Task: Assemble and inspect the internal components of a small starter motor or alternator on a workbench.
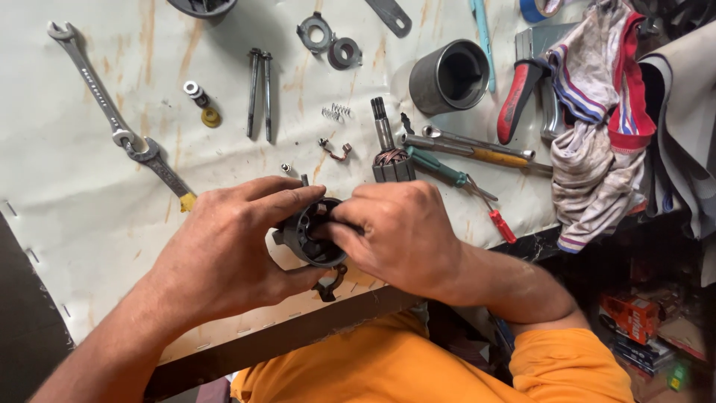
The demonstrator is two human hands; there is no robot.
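Both hands closed on the round black housing just before the armature, left hand cradling to steady, right hand fingers pinching inside its rim, above the desk edge.

An orange box lies under the table at the near right. Just nearer sits a dark flat pack, with a small green pack to its right.

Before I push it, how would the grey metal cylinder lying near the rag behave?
The metal cylinder lies on its side, so it would probably roll. Its thick steel-like wall suggests it is stiff and heavy. The rag beside it might stop it.
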